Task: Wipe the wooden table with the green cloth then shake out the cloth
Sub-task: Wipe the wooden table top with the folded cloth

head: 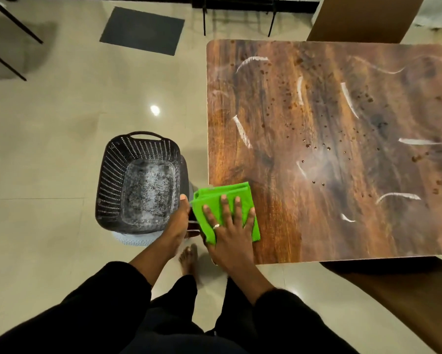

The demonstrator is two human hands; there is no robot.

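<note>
Hand (230, 233) flat on green cloth (240, 191)

I see the counter (278, 226) filling the right of my view. The cloth (214, 198) lies on its near-left corner, overhanging the left edge, with the right hand (230, 226) flat on top of it. Just left of the cloth, off the counter, the left hand (180, 218) holds the near-right rim of a basket (112, 180) that stands beside the counter's left edge. Crumbs (322, 146) lie scattered on the counter behind and right of the cloth. A mat (142, 30) lies on the floor far behind the basket. One chair (362, 19) stands behind the counter.
</note>
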